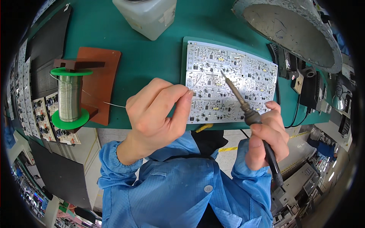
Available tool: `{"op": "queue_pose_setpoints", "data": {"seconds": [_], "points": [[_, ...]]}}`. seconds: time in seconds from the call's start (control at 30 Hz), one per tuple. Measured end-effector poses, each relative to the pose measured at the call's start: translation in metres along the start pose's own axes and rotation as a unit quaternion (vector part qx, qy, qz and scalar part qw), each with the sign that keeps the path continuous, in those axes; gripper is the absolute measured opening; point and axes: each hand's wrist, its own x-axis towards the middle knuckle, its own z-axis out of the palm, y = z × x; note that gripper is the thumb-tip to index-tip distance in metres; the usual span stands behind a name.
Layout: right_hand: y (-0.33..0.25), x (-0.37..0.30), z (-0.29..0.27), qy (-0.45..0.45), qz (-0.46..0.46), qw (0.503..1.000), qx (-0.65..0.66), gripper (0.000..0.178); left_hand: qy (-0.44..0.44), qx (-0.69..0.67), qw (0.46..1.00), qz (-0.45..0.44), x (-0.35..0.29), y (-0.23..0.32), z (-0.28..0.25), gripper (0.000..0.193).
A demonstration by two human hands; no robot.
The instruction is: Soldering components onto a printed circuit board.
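Note:
My left hand (pixel 159 112) pinches a thin solder wire (pixel 115 105) between thumb and forefinger. The wire's free end reaches over the left part of a white circuit board panel (pixel 232 84) that carries many small components. Behind the hand, the wire trails toward a solder spool (pixel 69 99) with green flanges. Wrapped round the dark handle of a soldering iron (pixel 237 93) is my right hand (pixel 269 138), near the panel's lower right. The iron's tip points up and left at the panel's upper middle; whether it touches the board I cannot tell.
The spool sits on a brown stand (pixel 99 85). A translucent plastic container (pixel 150 17) is at the far middle, and a large grey duct opening (pixel 292 30) overhangs the far right. Dark devices with cables (pixel 310 91) line the right; populated board strips (pixel 45 117) lie left.

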Motion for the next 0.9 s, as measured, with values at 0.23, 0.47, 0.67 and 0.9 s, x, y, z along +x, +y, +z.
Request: {"op": "queue_pose_setpoints", "data": {"seconds": [0.23, 0.47, 0.67, 0.9], "points": [[0.042, -0.031, -0.040, 0.116, -0.012, 0.993, -0.024, 0.037, -0.012, -0.014, 0.998, -0.066, -0.006, 0.005, -0.010, 0.015], [0.092, -0.038, -0.065, 0.249, 0.048, 0.965, -0.065, 0.046, -0.014, 0.007, 0.995, -0.096, -0.012, 0.005, -0.011, 0.010], [0.101, -0.031, -0.070, 0.128, 0.208, 0.961, -0.130, 0.041, -0.005, 0.001, 0.992, -0.128, -0.022, 0.006, -0.011, 0.004], [0.089, -0.039, -0.061, 0.168, 0.197, 0.962, -0.087, 0.040, -0.035, -0.016, 0.988, -0.146, -0.027, 0.012, -0.010, 0.005]]}}
